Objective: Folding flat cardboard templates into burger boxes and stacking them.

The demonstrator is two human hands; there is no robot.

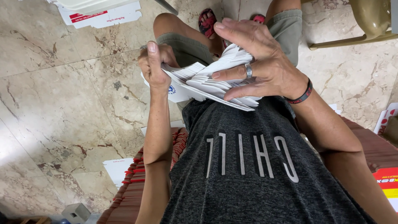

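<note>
A flat white-and-red carton (99, 15) lies on the floor top left; red-yellow box (387, 182) at right edge.

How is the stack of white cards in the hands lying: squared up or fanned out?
Fanned out. The stack of white cards shows stepped edges spreading between the left hand and right hand.

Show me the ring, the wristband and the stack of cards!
ring (248, 70), head view, on the silver band.
wristband (303, 96), head view, on the black strap.
cards (215, 85), head view, on the top white card.
</note>
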